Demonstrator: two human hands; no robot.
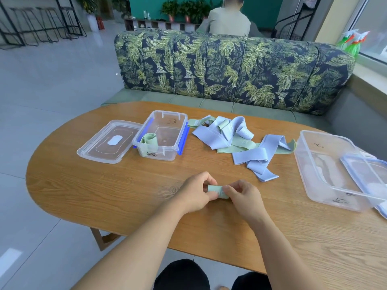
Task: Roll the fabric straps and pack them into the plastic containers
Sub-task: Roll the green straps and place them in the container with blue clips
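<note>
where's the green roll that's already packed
The green roll sits left of centre in the head view, in the near-left corner of the blue-clipped container, beside the lid.

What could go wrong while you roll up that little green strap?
1. The green roll is only pinched between the left hand and right hand. If the pinch loosens, it may spring open.
2. The loose straps lie tangled together, so pulling one out could drag others along.
3. The packed roll in the small container looks slack, so this one might uncurl there too.
</note>
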